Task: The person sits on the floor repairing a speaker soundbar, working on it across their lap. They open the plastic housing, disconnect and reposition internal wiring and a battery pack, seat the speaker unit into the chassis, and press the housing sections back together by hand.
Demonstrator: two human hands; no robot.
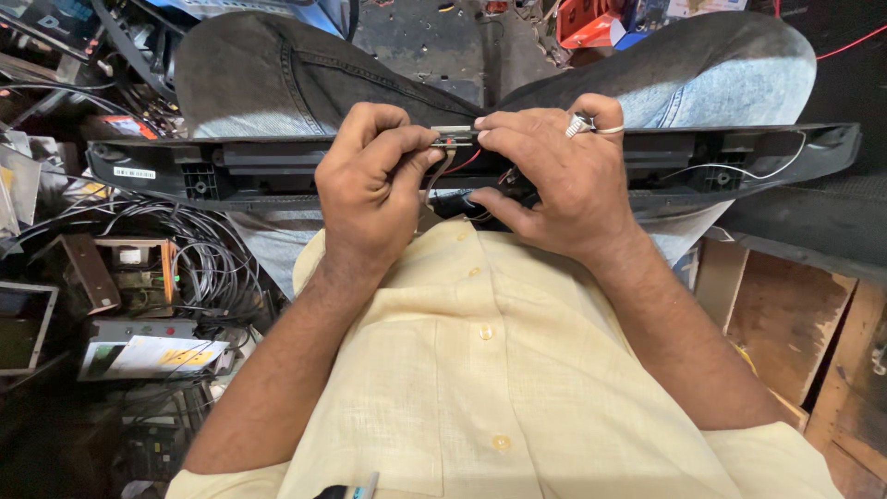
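The person is sitting cross-legged with a long black plastic panel (277,162) lying across the knees, and both hands are working at its middle. The left hand (374,176) is pinching, thumb and forefinger nearly closed, one end of a small metal-cased circuit module (453,136). The right hand (554,176), with a ring (582,124) on one finger, is pinching the other end with its fingertips drawn close together. The module is sitting at the upper edge of the panel, right between the two hands. Thin red and dark wires (459,164) are running down from it into the panel's hollow.

The main risk seems to be at those wires. They are looking short and thin, and if the hands are pulling the module away from the panel or twisting it, a lead could probably snap at its joint. The module itself is small and is being held only by fingertips, so it could slip and drop into the recess or to the floor.

The panel is resting only on the knees, with both ends hanging free. A shift of a leg could tip it, and the thin white wire (739,171) looping near its right end might catch and tear. The tangle of grey cables (208,259) and the scrap electronics (148,346) lying near the left knee would likely make any dropped small part hard to find.
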